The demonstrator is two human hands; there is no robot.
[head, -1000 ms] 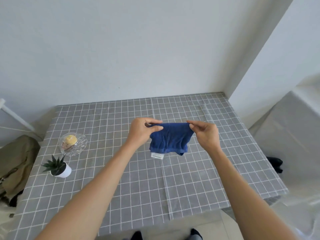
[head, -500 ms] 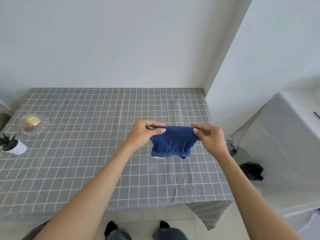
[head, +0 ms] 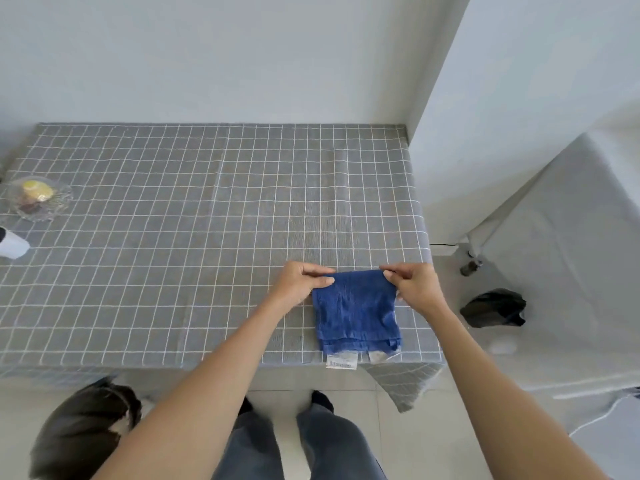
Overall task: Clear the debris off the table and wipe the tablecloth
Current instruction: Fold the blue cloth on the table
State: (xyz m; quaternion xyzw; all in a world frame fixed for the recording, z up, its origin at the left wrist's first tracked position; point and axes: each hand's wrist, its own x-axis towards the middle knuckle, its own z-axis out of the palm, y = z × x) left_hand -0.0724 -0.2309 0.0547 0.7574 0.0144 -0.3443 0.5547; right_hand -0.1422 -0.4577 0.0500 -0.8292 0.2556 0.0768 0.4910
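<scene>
A folded blue cloth (head: pixel 356 311) lies flat on the grey checked tablecloth (head: pixel 194 220) near the table's front right corner, its white label hanging over the front edge. My left hand (head: pixel 299 282) pinches the cloth's far left corner. My right hand (head: pixel 414 284) pinches its far right corner. Both hands rest low at the tablecloth, fingers closed on the fabric.
A glass dish (head: pixel 36 197) holding a yellow item sits at the table's left edge, with a white pot (head: pixel 12 244) just in front of it. A wall corner stands right of the table. A dark bag (head: pixel 493 308) lies on the floor, and a dark bundle (head: pixel 83 431) at bottom left.
The cloth, held up in the air by both hands before, now lies flat on the tablecloth by the front right corner. The view has shifted right and tilted down.
</scene>
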